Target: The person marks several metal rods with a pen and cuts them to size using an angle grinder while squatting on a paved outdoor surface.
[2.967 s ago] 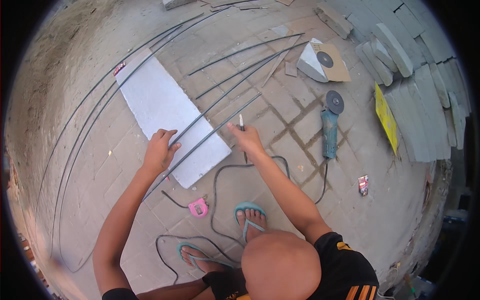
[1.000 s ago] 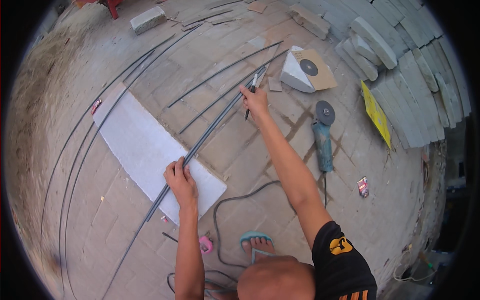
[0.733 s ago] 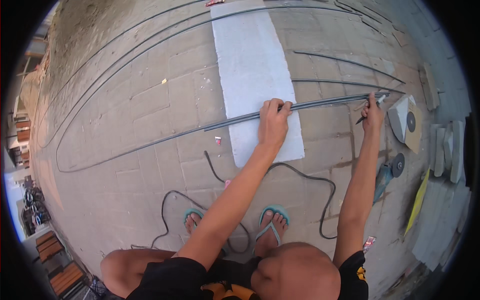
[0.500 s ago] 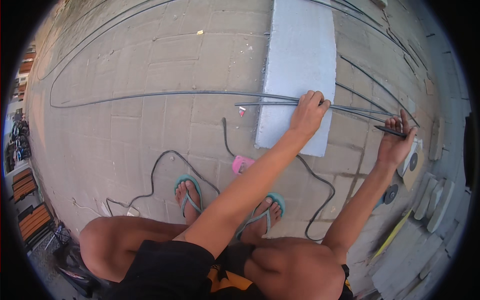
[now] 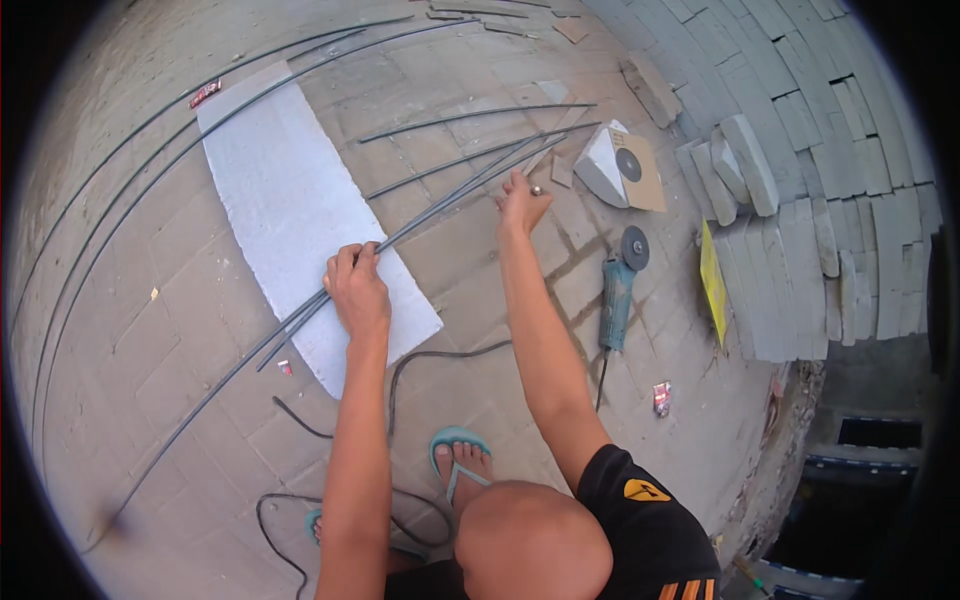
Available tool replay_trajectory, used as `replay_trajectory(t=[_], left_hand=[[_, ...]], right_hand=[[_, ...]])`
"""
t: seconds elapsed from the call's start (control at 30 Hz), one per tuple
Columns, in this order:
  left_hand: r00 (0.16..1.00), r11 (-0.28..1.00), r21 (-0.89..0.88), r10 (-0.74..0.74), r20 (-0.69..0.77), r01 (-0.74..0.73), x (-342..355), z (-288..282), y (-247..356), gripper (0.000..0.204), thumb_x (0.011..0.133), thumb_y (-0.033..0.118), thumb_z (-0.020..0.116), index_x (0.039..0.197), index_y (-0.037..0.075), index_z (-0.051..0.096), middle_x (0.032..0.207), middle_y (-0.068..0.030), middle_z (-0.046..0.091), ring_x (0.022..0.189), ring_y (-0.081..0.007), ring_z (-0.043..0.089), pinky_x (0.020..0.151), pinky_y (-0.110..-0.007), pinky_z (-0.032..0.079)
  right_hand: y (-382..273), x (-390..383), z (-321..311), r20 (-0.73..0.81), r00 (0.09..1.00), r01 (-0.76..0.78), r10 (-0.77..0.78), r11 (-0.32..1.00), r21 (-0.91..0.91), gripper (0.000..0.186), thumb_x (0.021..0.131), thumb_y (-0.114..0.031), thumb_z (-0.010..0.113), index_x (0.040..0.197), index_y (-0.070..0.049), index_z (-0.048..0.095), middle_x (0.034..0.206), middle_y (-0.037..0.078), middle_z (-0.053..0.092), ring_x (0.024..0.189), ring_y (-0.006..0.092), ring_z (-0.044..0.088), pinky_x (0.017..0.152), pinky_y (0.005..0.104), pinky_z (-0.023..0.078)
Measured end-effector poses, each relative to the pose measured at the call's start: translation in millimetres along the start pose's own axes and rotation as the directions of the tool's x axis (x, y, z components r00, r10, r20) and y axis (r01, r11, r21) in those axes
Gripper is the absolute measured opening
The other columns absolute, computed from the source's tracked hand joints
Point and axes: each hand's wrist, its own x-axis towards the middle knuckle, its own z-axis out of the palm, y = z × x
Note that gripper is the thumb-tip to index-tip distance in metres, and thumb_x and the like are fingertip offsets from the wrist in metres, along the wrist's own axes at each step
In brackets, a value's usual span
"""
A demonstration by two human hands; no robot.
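Note:
My left hand is closed round two thin steel rods lying side by side, pressing them on a long white slab. One rod runs far off to the lower left; the other ends just past the slab. My right hand is beside the rods, near their far right ends, its fingers bent round a black pen. Just the pen's rounded end shows now. More loose rods lie beyond that hand.
An angle grinder lies to the right, its cord trailing down. Behind it a cardboard piece with a disc leans by a white block. Stacked grey slabs and a yellow sheet stand farther right. Long rods curve along the left.
My view has swung to the right, bringing the grinder and stacked slabs further into sight. My left hand keeps its grip on the rods; my right hand's fingers have folded in round the pen.

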Motion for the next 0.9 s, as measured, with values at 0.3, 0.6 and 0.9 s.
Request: replay_trajectory(t=[0.3,0.6,0.9], left_hand=[[0.998,0.999,0.037,0.024,0.049,-0.026,-6,-11,-15,0.022,0.089,0.008,0.062,0.108,0.011,0.071,0.102,-0.0057,0.061,0.096,-0.0256,0.054,0.087,-0.041,0.039],[0.985,0.984,0.049,0.172,0.022,-0.173,-6,-11,-11,0.034,0.084,0.007,0.068,0.115,0.021,0.073,0.103,-0.0023,0.061,0.094,-0.023,0.054,0.09,-0.041,0.039],[0.989,0.988,0.035,0.15,-0.018,-0.149,-5,-5,-12,0.034,0.08,0.006,0.072,0.11,0.02,0.075,0.098,-0.003,0.062,0.09,-0.0231,0.056,0.084,-0.038,0.043]], right_hand=[[41,-9,17,0.218,0.976,-0.149,0.028,0.813,0.563,0.023,0.094,0.002,0.054,0.097,-0.008,0.034,0.105,0.021,0.061,0.095,0.0307,0.067,0.076,0.0428,0.06],[9,-22,13,0.137,0.99,-0.029,-0.041,0.877,0.479,0.035,0.087,0.006,0.065,0.088,-0.012,0.035,0.092,0.014,0.063,0.09,0.0299,0.071,0.069,0.0367,0.058],[11,-14,12,0.106,0.991,0.034,-0.084,0.912,0.409,0.037,0.085,0.006,0.068,0.087,-0.012,0.036,0.084,0.012,0.064,0.083,0.0277,0.072,0.061,0.037,0.056]])
